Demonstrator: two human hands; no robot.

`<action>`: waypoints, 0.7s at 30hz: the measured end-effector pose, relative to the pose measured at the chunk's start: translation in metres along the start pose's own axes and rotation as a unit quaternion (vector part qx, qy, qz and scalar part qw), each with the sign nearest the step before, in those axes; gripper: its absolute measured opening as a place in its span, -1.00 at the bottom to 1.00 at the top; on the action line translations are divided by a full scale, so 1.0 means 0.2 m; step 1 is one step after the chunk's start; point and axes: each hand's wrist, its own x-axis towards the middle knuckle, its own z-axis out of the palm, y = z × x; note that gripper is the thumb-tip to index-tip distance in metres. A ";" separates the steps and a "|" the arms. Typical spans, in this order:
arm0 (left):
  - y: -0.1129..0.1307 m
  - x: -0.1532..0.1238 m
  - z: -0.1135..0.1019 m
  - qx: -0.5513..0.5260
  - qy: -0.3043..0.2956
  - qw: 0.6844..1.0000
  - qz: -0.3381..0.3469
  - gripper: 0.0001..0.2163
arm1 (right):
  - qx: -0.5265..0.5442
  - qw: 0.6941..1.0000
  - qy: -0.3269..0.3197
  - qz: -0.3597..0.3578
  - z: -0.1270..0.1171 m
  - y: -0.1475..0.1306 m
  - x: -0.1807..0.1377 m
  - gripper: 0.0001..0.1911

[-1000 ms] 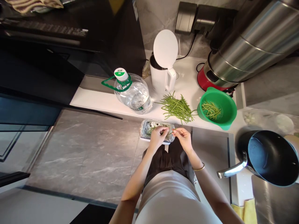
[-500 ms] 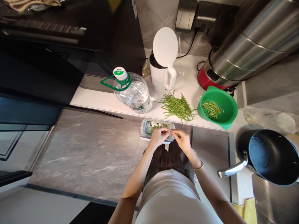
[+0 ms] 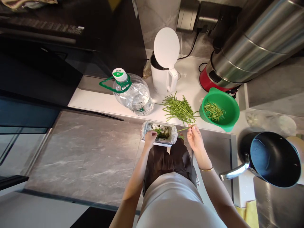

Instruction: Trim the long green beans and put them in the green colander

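Observation:
My right hand pinches a thin green vegetable stem just off the counter's front edge, and the stem points left toward the bin. Over the left end of the lined waste bin, my left hand has its fingers pressed together; whatever they hold, if anything, is hidden. Green scraps and whitish bits lie inside the bin. On the counter is a loose pile of long green stems. To its right stands a green colander with shorter stem pieces in it.
A large water bottle and a white kettle with its lid up stand behind and left of the pile. A red-based steel appliance is at the back right. The dark pot's handle juts toward my right arm.
My hands were together over the bin and have parted. The left went left over the bin; the right went right and up toward the counter with the stem. The view shifted slightly.

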 end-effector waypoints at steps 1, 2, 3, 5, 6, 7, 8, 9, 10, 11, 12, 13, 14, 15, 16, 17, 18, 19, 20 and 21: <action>-0.01 0.00 0.01 0.000 0.001 1.000 0.004 -0.88 | 0.002 1.000 0.002 -0.001 0.00 -0.01 0.00 -0.77; -0.02 0.01 0.03 0.002 -0.002 1.000 0.012 -0.86 | 0.005 1.000 0.002 -0.001 -0.01 -0.01 0.01 -0.77; -0.02 0.01 0.04 0.004 -0.007 1.000 0.021 -0.84 | 0.009 1.000 0.001 0.001 -0.01 -0.01 0.01 -0.77; 0.00 0.00 0.06 0.009 -0.021 0.999 0.039 -0.82 | 0.019 1.000 0.000 0.009 0.00 -0.01 0.01 -0.79; 0.02 0.00 0.06 0.011 -0.027 0.998 0.047 -0.81 | 0.025 1.000 0.002 0.015 0.00 0.00 0.01 -0.81; 0.05 -0.01 0.05 0.011 -0.032 0.998 0.055 -0.80 | 0.032 0.999 0.006 0.021 0.01 0.00 0.01 -0.82; 0.08 -0.03 0.05 0.004 -0.031 0.997 0.067 -0.80 | 0.038 0.999 0.011 0.027 0.01 0.01 0.01 -0.83; 0.12 -0.04 0.04 -0.007 -0.026 0.996 0.086 -0.79 | 0.042 0.998 0.016 0.034 0.01 0.02 0.01 -0.83; 0.16 -0.07 0.02 -0.025 -0.017 0.993 0.110 -0.79 | 0.045 0.998 0.021 0.039 0.02 0.03 0.01 -0.84; 0.21 -0.09 0.00 -0.047 -0.009 0.989 0.139 -0.80 | 0.045 0.998 0.023 0.045 0.02 0.04 0.01 -0.84; 0.26 -0.12 -0.02 -0.070 -0.003 0.983 0.170 -0.80 | 0.044 0.998 0.023 0.050 0.02 0.05 0.01 -0.84; 0.30 -0.14 -0.04 -0.089 -0.006 0.976 0.201 -0.81 | 0.040 0.997 0.021 0.055 0.03 0.06 0.01 -0.84; 0.34 -0.17 -0.06 -0.101 -0.018 0.968 0.230 -0.80 | 0.035 0.997 0.019 0.060 0.03 0.07 0.02 -0.83; 0.38 -0.20 -0.07 -0.105 -0.029 0.961 0.253 -0.79 | 0.030 0.997 0.016 0.067 0.04 0.08 0.02 -0.83; 0.41 -0.22 -0.08 -0.100 -0.038 0.957 0.271 -0.79 | 0.027 0.997 0.014 0.074 0.04 0.09 0.02 -0.83; 0.43 -0.23 -0.10 -0.089 -0.042 0.954 0.284 -0.80 | 0.026 0.996 0.011 0.082 0.05 0.10 0.02 -0.82; 0.45 -0.25 -0.11 -0.074 -0.041 0.952 0.293 -0.82 | 0.026 0.996 0.009 0.088 0.06 0.11 0.02 -0.81; 0.46 -0.26 -0.11 -0.057 -0.037 0.951 0.301 -0.83 | 0.025 0.995 0.006 0.094 0.06 0.11 0.02 -0.81; 0.47 -0.26 -0.12 -0.041 -0.035 0.949 0.311 -0.84 | 0.023 0.995 0.001 0.098 0.07 0.11 0.01 -0.80; 0.47 -0.27 -0.13 -0.026 -0.038 0.945 0.324 -0.83 | 0.019 0.995 -0.005 0.101 0.08 0.11 0.01 -0.80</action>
